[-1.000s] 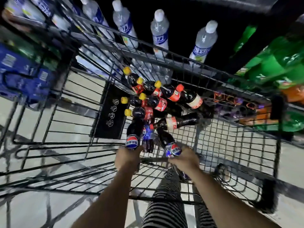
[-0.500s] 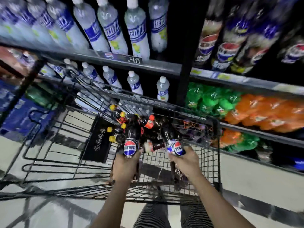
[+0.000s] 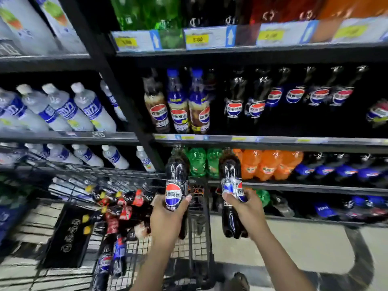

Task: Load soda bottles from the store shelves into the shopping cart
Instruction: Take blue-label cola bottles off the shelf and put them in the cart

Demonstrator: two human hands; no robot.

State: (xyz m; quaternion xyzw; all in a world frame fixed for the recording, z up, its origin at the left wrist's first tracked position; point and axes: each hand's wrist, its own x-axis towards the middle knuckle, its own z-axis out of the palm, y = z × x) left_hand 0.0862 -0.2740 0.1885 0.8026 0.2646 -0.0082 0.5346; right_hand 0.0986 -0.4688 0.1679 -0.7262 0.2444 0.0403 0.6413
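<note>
My left hand (image 3: 165, 219) grips a dark cola bottle (image 3: 176, 177) with a red-white-blue label, held upright over the right side of the black wire shopping cart (image 3: 126, 175). Just right of the cart, my right hand (image 3: 245, 208) holds a second dark cola bottle (image 3: 231, 171) upright in front of the shelf. Several dark soda bottles (image 3: 121, 215) with red and yellow caps lie piled in the cart basket, with blue-labelled ones (image 3: 113, 259) nearer me.
Store shelves (image 3: 252, 141) rise ahead. Dark cola bottles (image 3: 252, 103) fill the middle right shelf, white bottles (image 3: 63, 110) the left. Green (image 3: 197, 162) and orange bottles (image 3: 268, 164) stand lower down. Pale floor (image 3: 304, 244) lies right of the cart.
Both hands rose from low inside the cart basket to shelf height, each keeping its cola bottle, and the view tilted up toward the shelves.
</note>
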